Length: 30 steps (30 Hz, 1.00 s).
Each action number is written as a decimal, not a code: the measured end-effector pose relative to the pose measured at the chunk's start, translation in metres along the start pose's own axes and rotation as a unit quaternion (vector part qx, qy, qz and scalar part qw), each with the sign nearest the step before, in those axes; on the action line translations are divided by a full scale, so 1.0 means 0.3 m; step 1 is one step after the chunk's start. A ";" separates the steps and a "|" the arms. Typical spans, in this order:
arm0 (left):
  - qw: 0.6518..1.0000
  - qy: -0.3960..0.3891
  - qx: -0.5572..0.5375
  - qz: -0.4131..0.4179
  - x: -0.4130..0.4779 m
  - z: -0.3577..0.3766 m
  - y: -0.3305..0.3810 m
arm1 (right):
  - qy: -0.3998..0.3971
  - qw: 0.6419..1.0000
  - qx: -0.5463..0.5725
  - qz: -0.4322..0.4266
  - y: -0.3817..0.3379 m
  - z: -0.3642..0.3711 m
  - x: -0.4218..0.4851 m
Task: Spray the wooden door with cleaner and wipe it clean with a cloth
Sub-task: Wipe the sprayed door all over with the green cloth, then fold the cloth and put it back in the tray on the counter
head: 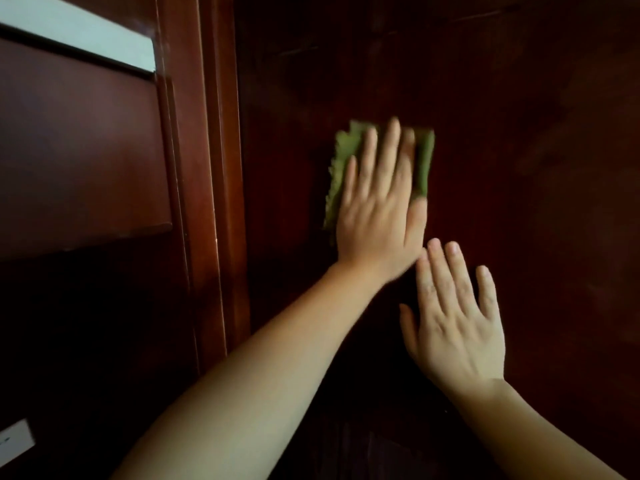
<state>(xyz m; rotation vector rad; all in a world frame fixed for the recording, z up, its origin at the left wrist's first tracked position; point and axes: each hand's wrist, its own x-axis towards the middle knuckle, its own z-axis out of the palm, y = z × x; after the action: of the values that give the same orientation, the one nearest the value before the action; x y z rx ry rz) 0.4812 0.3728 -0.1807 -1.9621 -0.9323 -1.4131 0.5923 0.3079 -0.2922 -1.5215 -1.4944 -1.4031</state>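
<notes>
The dark reddish-brown wooden door [502,116] fills the middle and right of the view. A green cloth [341,157] lies flat against it at about centre. My left hand [379,206] is spread over the cloth, fingers pointing up, pinning it to the wood; the hand looks motion-blurred. My right hand [453,323] rests just below and to the right, fingers apart, flat on the bare door and holding nothing. No spray bottle is in view.
The door frame [214,168] runs top to bottom left of the cloth. Further left are a dark wood panel [79,150] and a pale strip [76,32] at top left. A white plate [15,441] sits at the lower left edge.
</notes>
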 end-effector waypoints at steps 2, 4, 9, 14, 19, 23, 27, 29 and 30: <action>0.999 -0.025 -0.025 0.007 -0.212 0.051 -0.032 | -0.010 1.000 0.010 0.007 0.012 -0.006 -0.032; 0.998 -0.036 -0.027 -0.044 -0.420 0.107 -0.070 | -0.029 1.000 -0.005 0.007 0.019 -0.008 -0.077; 0.983 -0.084 -0.039 -0.159 -0.602 0.151 -0.005 | -0.058 0.997 -0.039 -0.015 0.021 -0.007 -0.102; 0.977 -0.099 -0.067 -0.178 -0.577 0.135 0.022 | -0.054 0.997 -0.057 -0.025 0.012 0.003 -0.109; 0.981 -0.093 -0.082 -0.149 -0.576 0.119 0.017 | -0.046 0.998 -0.048 -0.016 0.011 0.002 -0.113; 0.947 -0.073 -0.236 -0.207 -0.549 0.034 0.004 | -0.050 0.998 -0.033 -0.022 0.012 -0.004 -0.108; 0.797 -0.115 -0.396 -0.442 -0.432 -0.181 0.018 | -0.095 0.992 0.080 0.019 -0.001 -0.055 -0.086; 0.686 -0.092 -0.436 -0.576 -0.323 -0.275 0.009 | -0.118 0.971 0.202 0.052 -0.036 -0.115 -0.035; 0.631 -0.078 -0.455 -0.624 -0.275 -0.304 -0.016 | -0.132 0.952 0.267 0.063 -0.057 -0.151 0.009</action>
<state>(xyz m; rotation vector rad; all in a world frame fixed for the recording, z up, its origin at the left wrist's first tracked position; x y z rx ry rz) 0.4075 0.2883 -0.2316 -2.0070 -2.2434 -2.9611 0.5633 0.2706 -0.2816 -1.4521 -1.7204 -0.6551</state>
